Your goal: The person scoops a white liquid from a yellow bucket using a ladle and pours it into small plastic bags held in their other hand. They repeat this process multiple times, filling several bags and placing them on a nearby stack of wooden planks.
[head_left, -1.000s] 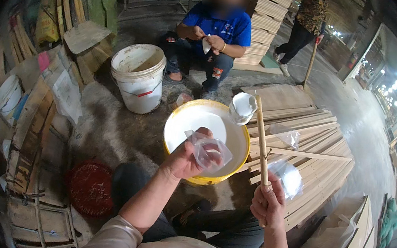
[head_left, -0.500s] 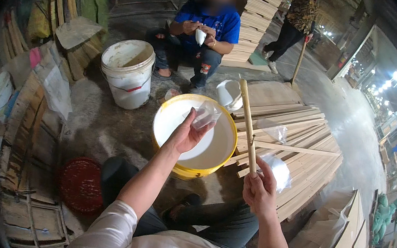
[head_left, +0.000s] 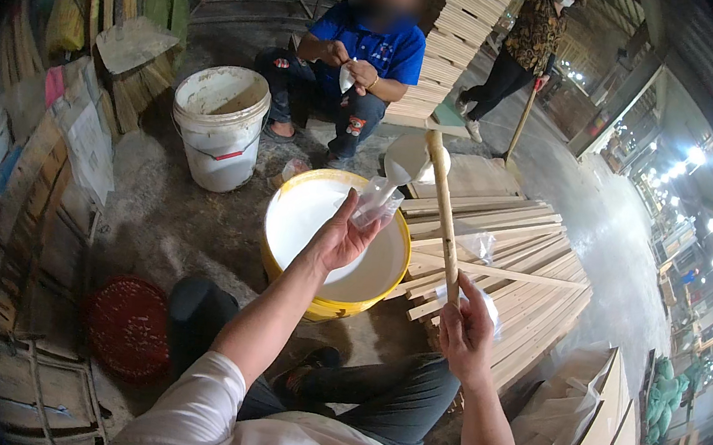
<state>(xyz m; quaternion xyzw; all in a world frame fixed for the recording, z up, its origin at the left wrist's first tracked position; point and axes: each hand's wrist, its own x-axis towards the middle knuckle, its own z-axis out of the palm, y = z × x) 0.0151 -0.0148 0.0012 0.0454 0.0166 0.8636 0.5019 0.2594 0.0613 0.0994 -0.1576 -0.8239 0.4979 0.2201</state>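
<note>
Concrete floor (head_left: 141, 224) bears fanned wooden slats (head_left: 511, 297), crowding the yellow-rimmed bucket (head_left: 331, 310) on its right. The right hand (head_left: 469, 334) is closed round a long-handled ladle (head_left: 446, 211), its cup (head_left: 405, 156) tipped and pouring; the left hand (head_left: 342, 242) grips a clear bag (head_left: 372, 210) beneath, above the bucket, probably so spills drop back.

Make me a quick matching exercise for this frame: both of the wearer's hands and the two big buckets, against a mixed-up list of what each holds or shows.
1. Left hand
2. Right hand
3. Yellow-rimmed bucket
4. Tall white bucket

A. Contains white liquid
B. Grasps a wooden handle
C. Shows a red grip on its outside
D. Holds a clear plastic bag

Pairs: 1-D, 2-B, 3-A, 4-C
</note>
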